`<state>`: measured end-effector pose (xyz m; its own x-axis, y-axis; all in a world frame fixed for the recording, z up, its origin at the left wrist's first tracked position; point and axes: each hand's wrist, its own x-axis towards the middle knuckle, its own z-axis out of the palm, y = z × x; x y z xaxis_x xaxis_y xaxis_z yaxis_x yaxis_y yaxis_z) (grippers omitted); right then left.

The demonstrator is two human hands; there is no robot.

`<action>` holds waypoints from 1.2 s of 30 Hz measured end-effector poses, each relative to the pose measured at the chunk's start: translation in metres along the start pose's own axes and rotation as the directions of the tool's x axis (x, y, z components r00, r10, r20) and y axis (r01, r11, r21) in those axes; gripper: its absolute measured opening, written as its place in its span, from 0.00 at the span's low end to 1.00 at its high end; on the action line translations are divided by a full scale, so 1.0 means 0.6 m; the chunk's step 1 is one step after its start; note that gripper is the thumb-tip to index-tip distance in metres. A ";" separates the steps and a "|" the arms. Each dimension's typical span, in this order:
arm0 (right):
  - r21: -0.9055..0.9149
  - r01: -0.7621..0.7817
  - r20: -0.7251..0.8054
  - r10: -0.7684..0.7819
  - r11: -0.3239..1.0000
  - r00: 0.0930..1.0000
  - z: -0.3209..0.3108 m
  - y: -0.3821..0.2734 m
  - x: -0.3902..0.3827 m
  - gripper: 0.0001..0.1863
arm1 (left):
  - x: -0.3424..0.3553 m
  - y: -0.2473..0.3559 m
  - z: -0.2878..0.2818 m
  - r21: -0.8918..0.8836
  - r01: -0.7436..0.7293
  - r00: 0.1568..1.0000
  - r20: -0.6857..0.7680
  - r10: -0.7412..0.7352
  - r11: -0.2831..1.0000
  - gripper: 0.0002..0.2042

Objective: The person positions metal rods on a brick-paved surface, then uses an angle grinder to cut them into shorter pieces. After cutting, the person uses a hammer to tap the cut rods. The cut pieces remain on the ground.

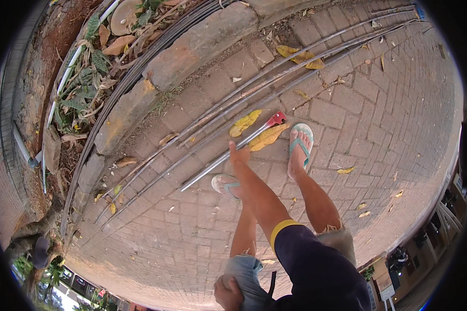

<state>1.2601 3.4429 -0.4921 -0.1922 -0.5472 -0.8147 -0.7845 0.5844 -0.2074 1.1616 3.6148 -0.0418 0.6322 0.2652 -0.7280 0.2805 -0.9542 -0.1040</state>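
Note:
A long silver metal tube with a red head [277,118] lies slantwise just above the brick paving. My right hand [239,154], at the end of a dark sleeve with a yellow cuff, is closed around the tube near its middle. Some of its fingers are hidden behind the hand. My left hand [228,293] rests bent against my left knee [245,274], low in the view, and holds no tool. Beside the tube lie a yellow leaf [245,123] and a brownish-yellow leaf [269,137]. My feet in green-strapped flip-flops [301,140] stand close to it.
Several long thin rods [218,111] run along the paving beside a stone kerb [192,54]. Black cables [120,89] follow the kerb's far side. Behind them is a planting bed with green leaves [85,90] and a white pipe [67,78]. More dry leaves are scattered about.

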 end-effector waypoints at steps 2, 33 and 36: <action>-0.030 -0.142 -0.038 0.141 0.989 0.989 0.016 -0.010 0.021 0.37 | 0.002 0.025 -0.011 0.007 0.047 0.999 0.010 -0.047 0.999 0.28; 0.437 0.248 -0.183 0.184 -0.865 0.966 -1.601 -0.089 -0.373 0.18 | -0.158 0.605 -0.246 0.041 -0.882 0.465 -0.089 0.881 0.469 0.18; 0.199 0.156 -0.141 0.129 -0.967 0.982 -1.648 -0.016 -0.379 0.17 | -0.228 0.744 -0.223 0.078 -0.873 0.484 0.004 0.875 0.482 0.16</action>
<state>0.7282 2.9693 0.2306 -0.3731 -0.5459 -0.7502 0.8464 -0.5314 -0.0343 1.2969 3.1709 0.1020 0.5483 -0.7076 -0.4457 -0.4729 -0.7020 0.5325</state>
